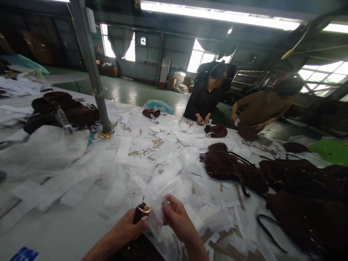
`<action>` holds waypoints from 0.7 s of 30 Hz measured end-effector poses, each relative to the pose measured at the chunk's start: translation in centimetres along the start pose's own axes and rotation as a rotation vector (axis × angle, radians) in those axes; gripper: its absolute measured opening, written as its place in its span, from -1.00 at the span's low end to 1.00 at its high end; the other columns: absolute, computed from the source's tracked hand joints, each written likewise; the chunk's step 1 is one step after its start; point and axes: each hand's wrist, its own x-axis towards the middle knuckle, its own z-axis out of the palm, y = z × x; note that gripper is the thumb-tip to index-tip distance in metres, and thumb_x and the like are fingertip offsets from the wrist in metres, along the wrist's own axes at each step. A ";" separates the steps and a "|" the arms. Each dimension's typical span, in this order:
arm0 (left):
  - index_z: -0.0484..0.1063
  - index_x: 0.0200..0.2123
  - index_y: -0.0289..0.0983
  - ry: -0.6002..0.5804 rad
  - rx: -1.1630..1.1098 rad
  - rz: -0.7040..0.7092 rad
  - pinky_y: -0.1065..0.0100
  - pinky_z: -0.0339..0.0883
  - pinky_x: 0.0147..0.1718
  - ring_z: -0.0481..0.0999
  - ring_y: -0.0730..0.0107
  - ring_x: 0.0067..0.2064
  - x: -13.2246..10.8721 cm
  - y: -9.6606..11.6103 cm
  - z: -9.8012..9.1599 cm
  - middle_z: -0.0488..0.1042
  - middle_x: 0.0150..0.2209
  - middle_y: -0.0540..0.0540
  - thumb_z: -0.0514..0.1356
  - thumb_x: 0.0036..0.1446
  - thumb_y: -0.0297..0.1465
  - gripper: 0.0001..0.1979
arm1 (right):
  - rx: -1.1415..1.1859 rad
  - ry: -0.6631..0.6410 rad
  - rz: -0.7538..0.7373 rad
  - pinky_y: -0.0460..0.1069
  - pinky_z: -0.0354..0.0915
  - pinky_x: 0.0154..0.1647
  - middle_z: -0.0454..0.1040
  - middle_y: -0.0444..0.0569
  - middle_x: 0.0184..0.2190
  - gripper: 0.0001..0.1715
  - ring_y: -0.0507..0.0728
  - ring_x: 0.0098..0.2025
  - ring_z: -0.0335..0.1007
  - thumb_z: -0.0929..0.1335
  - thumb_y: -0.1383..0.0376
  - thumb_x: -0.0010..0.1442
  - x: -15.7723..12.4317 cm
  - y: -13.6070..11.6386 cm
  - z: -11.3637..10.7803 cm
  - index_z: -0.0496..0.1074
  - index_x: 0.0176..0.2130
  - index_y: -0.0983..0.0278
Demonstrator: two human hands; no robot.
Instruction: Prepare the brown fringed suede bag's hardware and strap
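Observation:
At the front of the table, my left hand [131, 225] is closed around a dark brown strap with a gold buckle [144, 208]. The buckle's prong points upward. Close beside it, my right hand [175, 216] pinches a thin, whitish translucent wrapping sheet [157, 217], which hangs between the two hands and touches the strap end. Below my hands lies a dark brown item [138, 249], partly covered by clear plastic. My wrists and the frame's lower edge hide most of it.
White paper and plastic scraps [114, 174] cover much of the table. Dark brown fringed bags [233, 166] lie on the right, and more brown bags [62, 110] on the left. Orange-handled scissors [104, 135] lie beside a metal post [91, 65]. Two people [203, 94] work across the table.

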 end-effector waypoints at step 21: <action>0.46 -0.37 -0.31 0.351 0.140 -0.096 0.43 0.06 -0.71 0.23 0.51 -0.70 0.9 -6.4 0.4 0.43 -0.60 0.01 0.21 -0.09 0.03 -0.52 | -0.348 0.247 0.001 -0.06 0.19 -0.52 0.44 -0.07 -0.64 -0.54 0.09 -0.55 0.30 0.42 -0.03 -0.06 -5.4 12.3 1.5 0.54 -0.56 0.33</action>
